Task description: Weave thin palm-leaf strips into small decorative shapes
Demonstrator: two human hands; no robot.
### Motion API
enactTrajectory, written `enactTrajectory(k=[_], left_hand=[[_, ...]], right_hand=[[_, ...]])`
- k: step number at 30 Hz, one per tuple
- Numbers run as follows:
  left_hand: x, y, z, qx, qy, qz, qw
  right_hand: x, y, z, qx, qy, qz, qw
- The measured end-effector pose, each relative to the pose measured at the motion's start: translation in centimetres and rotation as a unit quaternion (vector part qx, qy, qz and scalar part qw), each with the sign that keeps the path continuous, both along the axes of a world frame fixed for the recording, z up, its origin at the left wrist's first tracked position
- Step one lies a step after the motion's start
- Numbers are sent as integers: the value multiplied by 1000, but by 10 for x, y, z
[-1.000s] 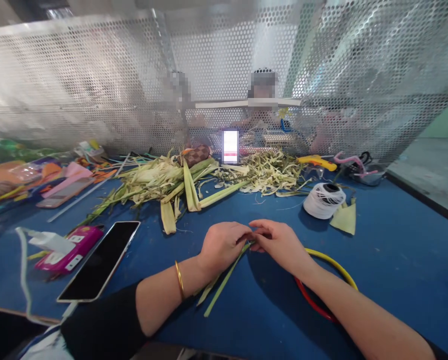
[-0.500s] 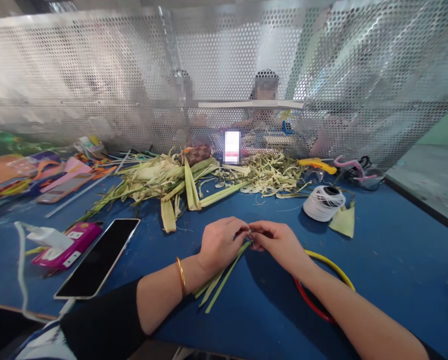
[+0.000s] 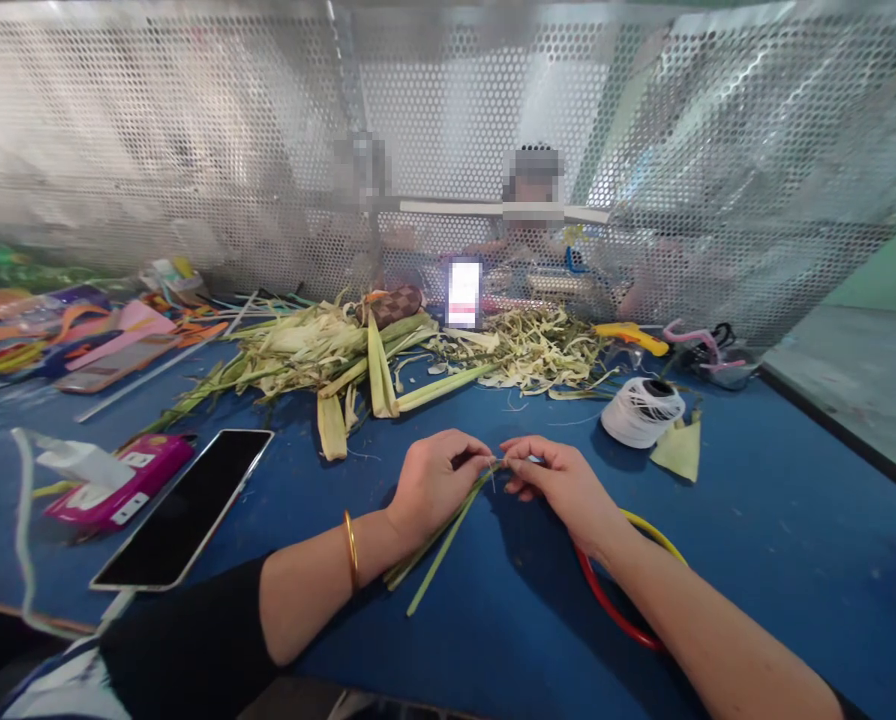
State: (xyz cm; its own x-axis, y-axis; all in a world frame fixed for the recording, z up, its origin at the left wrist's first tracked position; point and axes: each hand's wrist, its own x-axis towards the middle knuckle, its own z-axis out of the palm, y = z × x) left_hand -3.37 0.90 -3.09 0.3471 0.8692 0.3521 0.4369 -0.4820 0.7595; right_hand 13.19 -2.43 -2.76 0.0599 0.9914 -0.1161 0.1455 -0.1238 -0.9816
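Note:
Several thin green plant stems (image 3: 439, 570) slant down toward me over the blue table, their upper ends between my hands. My left hand (image 3: 437, 485) is closed in a pinch on them near the top. My right hand (image 3: 557, 482) is close by on the right, thumb and forefinger pressed together at the stem ends. A fine pale thread (image 3: 493, 476) dangles there, and my right fingertips seem to pinch it; the exact contact is too small to see. Under my right forearm lies a yellow and red ring (image 3: 620, 612), partly covered.
Piles of pale green husk strips (image 3: 298, 350) and shreds (image 3: 545, 350) lie at the back. A spool of white thread (image 3: 641, 412) stands right. On the left are a phone (image 3: 185, 515) and a magenta tissue pack (image 3: 122, 485). A perforated metal screen (image 3: 448, 110) closes off the back; people sit behind it.
My fingertips have shifted slightly at the stem ends, and the thread hangs more plainly below them. The stems have drawn closer together. The view has turned a little.

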Motion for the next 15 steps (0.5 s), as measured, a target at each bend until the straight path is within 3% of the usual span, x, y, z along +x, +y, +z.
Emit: enactTrajectory(k=[6, 15], left_hand=[[-5, 12, -1, -81, 97, 101, 987], [-4, 10, 0, -86, 147, 109, 979]], right_hand=[[9, -1, 3, 48, -88, 47, 994], [0, -6, 8, 125, -66, 88, 986]])
